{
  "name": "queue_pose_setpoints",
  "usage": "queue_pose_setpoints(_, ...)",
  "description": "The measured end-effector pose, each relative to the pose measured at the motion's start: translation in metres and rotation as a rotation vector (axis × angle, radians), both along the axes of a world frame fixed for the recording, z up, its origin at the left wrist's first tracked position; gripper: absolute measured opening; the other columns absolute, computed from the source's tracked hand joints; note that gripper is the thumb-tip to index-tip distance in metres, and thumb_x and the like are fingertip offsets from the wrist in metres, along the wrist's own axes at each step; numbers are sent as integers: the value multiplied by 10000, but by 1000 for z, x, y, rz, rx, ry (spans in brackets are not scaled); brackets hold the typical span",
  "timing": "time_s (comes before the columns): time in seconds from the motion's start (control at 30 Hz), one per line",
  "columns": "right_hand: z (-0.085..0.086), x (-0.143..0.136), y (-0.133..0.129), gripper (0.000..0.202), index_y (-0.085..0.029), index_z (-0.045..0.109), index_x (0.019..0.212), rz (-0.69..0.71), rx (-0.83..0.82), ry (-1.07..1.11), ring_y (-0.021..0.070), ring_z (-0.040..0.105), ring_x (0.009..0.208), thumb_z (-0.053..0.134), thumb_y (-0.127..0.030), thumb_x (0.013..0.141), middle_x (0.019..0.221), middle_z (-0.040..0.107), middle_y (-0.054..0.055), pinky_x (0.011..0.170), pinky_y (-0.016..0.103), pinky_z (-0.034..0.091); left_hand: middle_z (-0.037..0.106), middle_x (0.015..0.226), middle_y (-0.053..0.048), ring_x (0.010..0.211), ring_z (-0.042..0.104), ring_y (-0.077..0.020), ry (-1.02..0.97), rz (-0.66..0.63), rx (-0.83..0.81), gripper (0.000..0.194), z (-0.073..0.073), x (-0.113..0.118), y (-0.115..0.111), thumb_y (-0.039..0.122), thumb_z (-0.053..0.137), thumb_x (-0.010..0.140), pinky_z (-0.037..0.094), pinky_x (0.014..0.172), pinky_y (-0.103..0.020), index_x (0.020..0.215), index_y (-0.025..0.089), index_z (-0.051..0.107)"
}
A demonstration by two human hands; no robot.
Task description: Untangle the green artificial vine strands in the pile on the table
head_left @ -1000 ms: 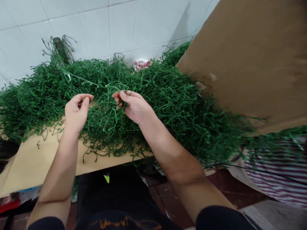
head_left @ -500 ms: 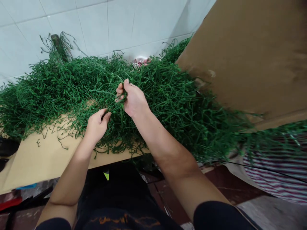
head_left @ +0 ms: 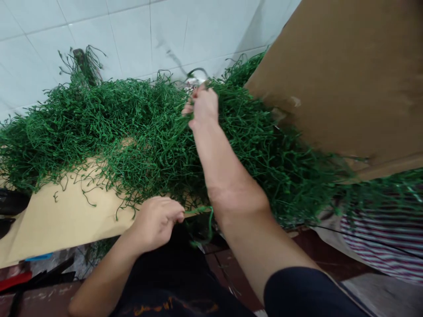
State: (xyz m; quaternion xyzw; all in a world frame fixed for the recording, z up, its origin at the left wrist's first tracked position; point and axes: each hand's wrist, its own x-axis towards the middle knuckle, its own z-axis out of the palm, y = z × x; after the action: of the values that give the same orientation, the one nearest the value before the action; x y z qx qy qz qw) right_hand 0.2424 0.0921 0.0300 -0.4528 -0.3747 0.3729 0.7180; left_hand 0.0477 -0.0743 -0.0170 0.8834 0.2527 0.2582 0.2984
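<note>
A long heap of thin green stems with small bud-like tips [head_left: 158, 127] spreads over a brown cardboard sheet [head_left: 62, 220]. My left hand [head_left: 158, 222] is closed at the front edge of the cardboard, and a single curled green stem [head_left: 210, 218] sticks out from its fingers to the right. Farther back, my right hand [head_left: 205, 105] reaches over the heap with its fingers curled around some stems. One blurred stem arcs above that hand against the wall. The right fingertips are partly hidden among the green.
White wall tiles [head_left: 128, 39] rise behind the heap. At the right leans a large brown cardboard panel [head_left: 346, 83], with striped cloth [head_left: 380, 246] below it. A dark upright post [head_left: 80, 61] stands at the back left. Something red [head_left: 16, 280] lies low at the left.
My left hand has moved down and right to the cardboard's front edge, with a stem trailing from it. My right hand has gone up and slightly right, toward the back of the heap.
</note>
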Motion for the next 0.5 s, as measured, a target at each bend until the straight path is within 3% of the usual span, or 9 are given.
queue_pose_setpoints(0.03, 5, 5, -2, 353, -195, 315, 610, -42, 8, 2, 19, 247, 381, 394, -398, 888, 516, 262, -63, 343, 129, 225, 512, 554, -2, 558, 481, -108, 23, 20, -1, 322, -1, -4, 2, 225, 339, 877, 386, 581, -238, 607, 171, 505)
queue_pose_setpoints(0.1, 17, 4, -16, 340, -196, 366, 620, -74, 30, 19, 22, 298, 402, 420, -407, 880, 534, 313, -55, 353, 134, 269, 579, 633, -20, 622, 546, -125, 36, 198, -43, 320, -3, -13, 19, 257, 332, 890, 438, 633, -255, 706, 169, 578)
queue_pose_setpoints(0.17, 30, -10, -34, 324, -184, 420, 636, 8, 48, 2, 17, 335, 426, 448, -403, 873, 560, 368, -49, 377, 137, 315, 648, 884, -79, 844, 600, -183, 35, 448, 9, 237, -2, -20, 44, 286, 435, 849, 471, 788, -328, 924, 152, 616)
queue_pose_setpoints(0.23, 37, -27, -48, 325, -169, 449, 634, 115, 30, -17, 6, 339, 429, 477, -398, 863, 563, 381, -51, 398, 135, 330, 596, 1125, -144, 1047, 553, -243, 25, 576, 112, 358, 1, -22, 67, 298, 504, 806, 425, 929, -416, 1112, 122, 563)
queue_pose_setpoints(0.37, 37, -51, -55, 336, -157, 459, 635, 267, -11, 58, -3, 336, 432, 474, -397, 868, 553, 383, -57, 426, 131, 323, 533, 1246, -148, 1100, 528, -235, -151, 523, 92, 447, 8, -10, 86, 339, 521, 800, 418, 952, -418, 1199, 138, 505)
queue_pose_setpoints(0.43, 34, -57, -55, 336, -156, 454, 641, 326, -35, 123, -3, 346, 440, 465, -397, 875, 554, 398, -57, 440, 132, 329, 583, 1155, -127, 1012, 566, -208, -271, 464, -31, 445, 8, 2, 88, 357, 545, 789, 458, 881, -366, 1176, 141, 509)
queue_pose_setpoints(0.5, 32, -60, -55, 332, -157, 449, 650, 367, -61, 173, -2, 352, 444, 463, -398, 877, 557, 410, -58, 449, 135, 337, 629, 928, -80, 830, 587, -163, -358, 439, -175, 365, 6, 12, 88, 336, 542, 789, 479, 752, -294, 1091, 130, 543)
